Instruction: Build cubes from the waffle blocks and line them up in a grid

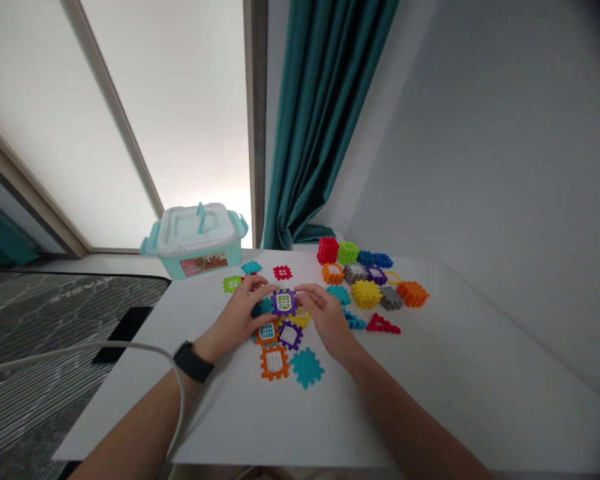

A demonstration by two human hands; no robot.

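A purple toothed building tile with a window grid [284,303] is held up between my two hands. My left hand [245,312] is closed on its left side, fingers along the top and thumb below. At its right edge, my right hand [325,319] pinches it with the fingertips. Beneath lie a yellow tile [300,319], an orange window tile [267,335] and another purple window tile [291,335], partly overlapped. Closer to me are an orange tile with a white grid [275,363] and a flat blue toothed tile [307,368].
Stacks of tiles, including red [327,251], yellow [366,294] and orange [413,294], stand at the right. A red triangular piece [383,325] lies before them. A lidded teal box [203,240] sits back left. A white cable [130,345] crosses my left forearm.
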